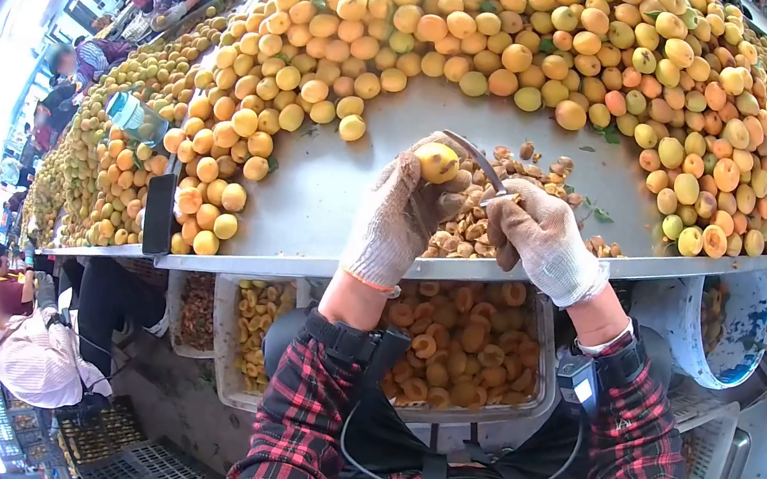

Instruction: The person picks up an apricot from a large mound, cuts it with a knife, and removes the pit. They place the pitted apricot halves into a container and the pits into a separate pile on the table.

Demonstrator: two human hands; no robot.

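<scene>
Light: bright, even daylight from the open left side, where the rim of the view washes out to white.
Glare: a soft sheen on the steel table (329, 200).
Shadows: faint under the fruit heap (538, 42), deep below the table edge around the crates (467, 345).
Focus: crisp on the left hand (397, 217) with its apricot (438, 162) and the right hand (545, 241) with its knife (478, 157).
Distortion: strong fisheye; the table bows and a black vignette rings the corners.
Blur: people at the left rim (30, 353) are soft and stretched.

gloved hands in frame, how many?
2. The left hand, over the table edge, grips an apricot; the right hand, beside it, holds a knife at the fruit. Co-workers at left: hands too small to tell.
</scene>
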